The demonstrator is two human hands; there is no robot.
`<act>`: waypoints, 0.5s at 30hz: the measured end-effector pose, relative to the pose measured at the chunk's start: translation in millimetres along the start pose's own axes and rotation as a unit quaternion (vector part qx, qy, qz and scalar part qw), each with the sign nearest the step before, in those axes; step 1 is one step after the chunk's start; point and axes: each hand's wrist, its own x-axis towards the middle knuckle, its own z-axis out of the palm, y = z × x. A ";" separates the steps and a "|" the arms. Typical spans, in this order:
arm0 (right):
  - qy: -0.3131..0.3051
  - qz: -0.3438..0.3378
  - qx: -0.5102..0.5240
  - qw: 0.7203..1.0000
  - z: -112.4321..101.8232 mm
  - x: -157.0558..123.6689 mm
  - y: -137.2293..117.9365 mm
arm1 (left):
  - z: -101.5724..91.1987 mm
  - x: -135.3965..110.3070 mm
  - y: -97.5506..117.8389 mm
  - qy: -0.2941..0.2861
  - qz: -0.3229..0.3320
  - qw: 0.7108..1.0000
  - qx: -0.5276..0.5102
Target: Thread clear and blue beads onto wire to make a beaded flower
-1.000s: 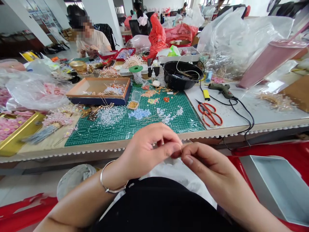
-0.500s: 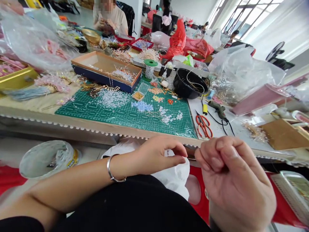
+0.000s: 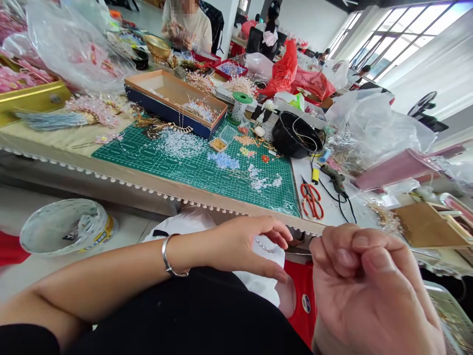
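Observation:
My left hand (image 3: 240, 246), a silver bangle (image 3: 168, 259) at its wrist, hovers over my lap with thumb and fingers apart and nothing visible between them. Behind its fingers a short beaded strand (image 3: 265, 246) shows against white cloth (image 3: 199, 222). My right hand (image 3: 373, 281) is closed at the right, thumb pressed to the bent forefinger; whatever it may pinch is too small or hidden. Beyond both hands lies a green cutting mat (image 3: 148, 170) with clear beads (image 3: 181, 143), blue petal-like pieces (image 3: 223, 160) and whitish pieces (image 3: 258, 178). Red-handled scissors (image 3: 312, 199) rest beside the mat.
A glue gun (image 3: 332, 177) and its cord lie right of the mat, near a black bowl (image 3: 295, 135). Along the mat's back edge stands a shallow box (image 3: 173, 106). A bucket (image 3: 66, 229) is on the floor at left. Another person (image 3: 188, 29) sits across the table.
My left thumb and fingers have spread wider apart. The right hand, still closed, has shifted right and slightly down in view. The camera has tilted and turned a little.

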 end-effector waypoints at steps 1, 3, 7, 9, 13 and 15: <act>0.005 0.000 0.008 1.000 0.6 1.6 0.1 | 1.5 0.3 -1.5 -0.007 -0.013 1.000 -0.016; 0.014 -0.005 0.027 1.000 0.8 5.0 0.5 | 4.0 1.0 -4.0 0.001 -0.032 0.999 -0.032; 0.025 -0.006 0.062 0.998 -3.1 9.8 2.5 | 5.4 3.0 -4.4 0.012 -0.047 0.997 -0.054; 0.031 -0.002 0.070 0.997 -5.2 10.5 3.9 | 5.0 4.6 -3.6 0.008 -0.051 0.997 -0.060; 0.037 0.000 0.072 0.997 -6.8 12.5 4.2 | 4.8 8.0 -3.3 0.016 -0.079 0.992 -0.097; 0.065 -0.010 0.056 0.996 -10.0 16.9 2.9 | 4.7 9.1 -3.3 0.019 -0.108 0.985 -0.131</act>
